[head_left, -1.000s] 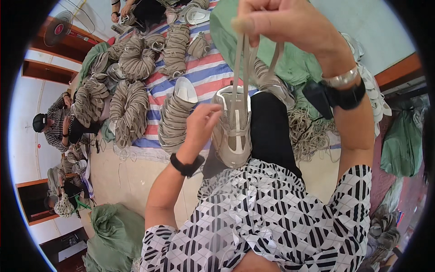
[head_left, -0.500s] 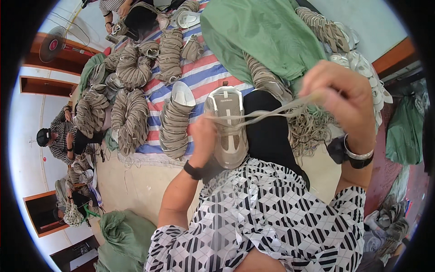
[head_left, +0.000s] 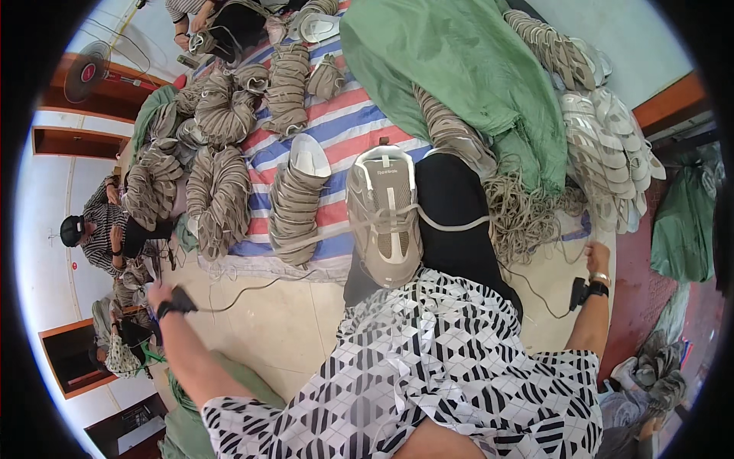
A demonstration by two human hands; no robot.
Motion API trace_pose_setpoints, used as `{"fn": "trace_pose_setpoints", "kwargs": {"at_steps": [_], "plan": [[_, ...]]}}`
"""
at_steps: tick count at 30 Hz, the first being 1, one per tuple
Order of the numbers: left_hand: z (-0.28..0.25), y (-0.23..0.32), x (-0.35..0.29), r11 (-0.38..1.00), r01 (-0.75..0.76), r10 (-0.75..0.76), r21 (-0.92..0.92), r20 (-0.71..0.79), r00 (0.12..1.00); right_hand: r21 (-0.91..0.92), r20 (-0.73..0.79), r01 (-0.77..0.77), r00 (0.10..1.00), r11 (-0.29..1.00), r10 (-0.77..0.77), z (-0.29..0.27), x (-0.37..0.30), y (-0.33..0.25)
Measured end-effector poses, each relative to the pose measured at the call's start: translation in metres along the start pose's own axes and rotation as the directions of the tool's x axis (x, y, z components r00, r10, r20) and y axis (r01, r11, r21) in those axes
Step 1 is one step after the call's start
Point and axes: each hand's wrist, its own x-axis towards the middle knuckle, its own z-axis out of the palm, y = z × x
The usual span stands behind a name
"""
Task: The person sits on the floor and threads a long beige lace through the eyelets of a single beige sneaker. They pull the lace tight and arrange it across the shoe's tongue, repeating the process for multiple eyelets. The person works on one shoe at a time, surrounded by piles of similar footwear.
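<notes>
A low-cut taupe mesh shoe with white collar lining (head_left: 396, 243) sits on the lap, toe toward the torso, beside the black-trousered right leg (head_left: 453, 195). A flat, pale taupe lace (head_left: 459, 227) crosses its throat; one length passes over that leg. Left hand (head_left: 158, 294) and right hand (head_left: 597, 258) extend wide, well apart from the shoe. Each hand's grip: blurred or too small to tell.

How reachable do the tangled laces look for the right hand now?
Probably yes: the right hand is near the tangled laces, with no solid barrier visible between them; the green sheet overlaps only their far side. Whether that hand grips something is unclear.
</notes>
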Motion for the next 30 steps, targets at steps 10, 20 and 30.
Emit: {"fn": "trace_pose_setpoints", "kwargs": {"at_steps": [10,20,30], "plan": [[-0.027,0.171,-0.055,-0.223,0.369,0.217,-0.902,0.323,0.921,-0.121,0.870,0.333,0.488,0.935,-0.062,0.194,-0.233,-0.170],[-0.127,0.476,-0.225,-0.117,-0.149,0.360,-0.982,-0.182,0.915,0.472,0.665,-0.045,0.674,0.880,-0.322,0.238,-0.226,-0.127],[-0.118,0.453,-0.220,-0.115,-0.118,0.564,-0.986,-0.163,0.809,-0.446,-0.009,0.549,0.787,0.706,-0.617,-0.081,0.037,-0.050]]}}
